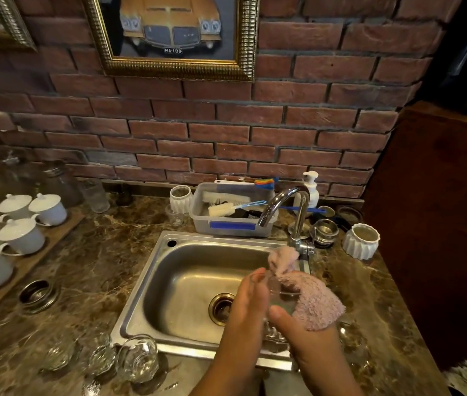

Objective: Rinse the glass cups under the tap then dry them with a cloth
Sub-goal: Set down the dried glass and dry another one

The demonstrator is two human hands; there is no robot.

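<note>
Over the right side of the steel sink (152, 277) my left hand (248, 307) grips a small clear glass cup (279, 298). My right hand (298, 324) holds a pink fluffy cloth (309, 298) pressed against and into the cup; the cloth drapes over the fingers. The curved chrome tap (286, 202) stands behind, with no water seen running. Several clear glass cups (138, 358) sit on the marble counter at the sink's front left corner.
A plastic tub of brushes (230, 227) stands behind the sink, with a soap pump bottle (310, 188) and white ribbed holders (360, 241) nearby. White lidded cups (21, 234) fill a wooden tray at the left. Metal strainers lie on the counter on both sides. A brick wall rises behind.
</note>
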